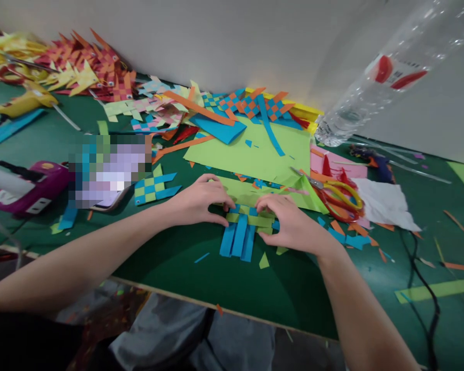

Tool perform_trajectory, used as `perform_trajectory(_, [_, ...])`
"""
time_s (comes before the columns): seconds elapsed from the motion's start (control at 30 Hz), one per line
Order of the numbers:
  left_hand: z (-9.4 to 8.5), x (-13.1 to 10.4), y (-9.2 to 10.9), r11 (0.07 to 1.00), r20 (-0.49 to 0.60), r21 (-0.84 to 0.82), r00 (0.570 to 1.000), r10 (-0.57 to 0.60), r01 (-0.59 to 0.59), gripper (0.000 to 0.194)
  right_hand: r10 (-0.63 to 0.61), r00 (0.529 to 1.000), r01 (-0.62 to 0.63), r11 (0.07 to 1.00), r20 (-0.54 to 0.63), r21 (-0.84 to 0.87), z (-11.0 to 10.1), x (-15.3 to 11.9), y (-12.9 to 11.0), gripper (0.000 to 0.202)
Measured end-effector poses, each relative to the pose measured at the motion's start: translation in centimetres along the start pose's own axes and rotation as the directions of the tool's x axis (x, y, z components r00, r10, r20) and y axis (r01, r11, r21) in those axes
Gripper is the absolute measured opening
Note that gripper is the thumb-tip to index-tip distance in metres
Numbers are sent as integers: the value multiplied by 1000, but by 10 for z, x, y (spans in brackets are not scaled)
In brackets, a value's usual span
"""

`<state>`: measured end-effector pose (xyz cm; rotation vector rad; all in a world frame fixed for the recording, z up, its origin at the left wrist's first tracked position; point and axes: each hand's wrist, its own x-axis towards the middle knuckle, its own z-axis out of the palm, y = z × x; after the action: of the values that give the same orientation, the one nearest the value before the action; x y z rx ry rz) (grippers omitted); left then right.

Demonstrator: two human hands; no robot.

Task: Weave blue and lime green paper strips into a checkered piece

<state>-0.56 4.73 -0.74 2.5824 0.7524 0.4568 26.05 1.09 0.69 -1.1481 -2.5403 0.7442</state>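
Between my two hands lies a weave of blue and green paper strips (239, 234), its blue ends pointing toward me over the green table. My left hand (204, 201) pinches its left edge with thumb and fingers. At the right edge, my right hand (288, 220) grips the green strips in the same way. Just beyond the weave is a green paper sheet (251, 149) with small scraps on it. A finished blue and green woven paper fish (154, 188) rests left of my left hand. Scissors with red and yellow handles (338, 198) lie beyond my right hand.
A plastic bottle (386, 72) stands at the back right near a white tissue (386, 201). Piled woven fish (104, 64) line the wall. At left are a yellow glue gun (25, 98), a phone (112, 175) and a purple power strip (29, 190). A black cable (429, 288) crosses the right side.
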Motion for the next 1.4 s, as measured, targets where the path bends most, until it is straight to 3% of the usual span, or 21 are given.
perform_trajectory(0.3, [1,-1,0,997,-11,76,1000,9,-8,53,3,1000,-2,999,20,-39,-5,1,-3,39])
perform_trajectory(0.5, [4,0,-6,999,47,29,998,35,-37,50,-9,998,14,997,63,-80,-5,3,1,33])
perform_trajectory(0.93, [3,0,-4,993,37,78,996,87,-89,38,-5,998,11,995,66,-100,-5,3,1,29])
perform_trajectory(1.17, [12,1,14,991,25,130,1000,8,-11,58,1,997,7,996,82,-91,-4,2,2,32])
perform_trajectory(1.4, [25,3,20,992,93,113,995,35,-46,66,-7,995,15,997,95,-79,-5,2,2,31])
